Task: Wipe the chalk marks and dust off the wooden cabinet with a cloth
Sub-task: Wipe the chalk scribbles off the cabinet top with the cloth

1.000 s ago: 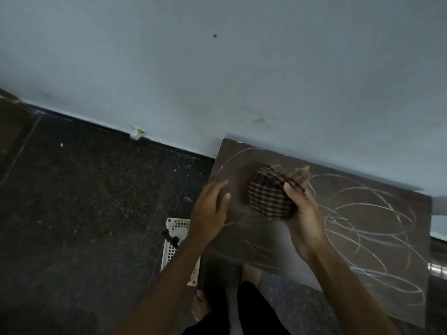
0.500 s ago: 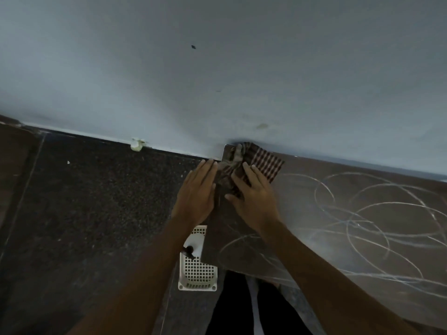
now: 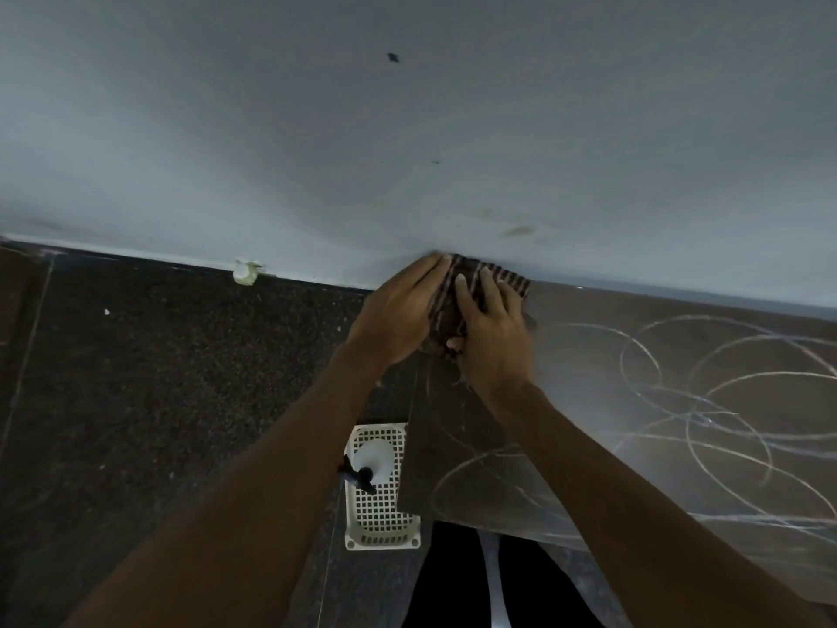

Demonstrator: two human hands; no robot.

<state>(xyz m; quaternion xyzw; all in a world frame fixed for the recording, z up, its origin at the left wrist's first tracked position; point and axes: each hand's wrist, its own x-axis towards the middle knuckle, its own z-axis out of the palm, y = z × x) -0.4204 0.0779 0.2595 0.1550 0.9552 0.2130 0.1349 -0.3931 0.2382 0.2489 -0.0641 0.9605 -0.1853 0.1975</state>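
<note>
At the far left corner of the dark brown wooden cabinet (image 3: 589,451), right against the pale grey wall (image 3: 407,151), lay the bunched checked cloth in dark red and white (image 3: 498,281). The right hand (image 3: 491,344) pressed down on it with its fingers stretched flat across the fabric. Whether the thumb pinched the loose folds beneath could not be made out. The left hand (image 3: 394,315) lay beside it, open, fingers straight and together, their inner side touching the cloth's left edge just where the surface ended.

White chalk loops and scribbles (image 3: 679,392) covered the cabinet top to the right of the hands and nearer the person, running off toward the right of the view. The surface's long axis ran left to right along the wall, so the unwiped marks lay along that axis, away from the corner. The right hand, on top of the cloth and on the side of the marks, was the nearer one and seemed best placed to draw the cloth rightward; almost all the wiping appeared undone.

Below the cabinet's left end, on the dark speckled floor (image 3: 158,378), stood a white perforated plastic basket (image 3: 380,518) holding a white spray bottle with a black nozzle (image 3: 373,460).
</note>
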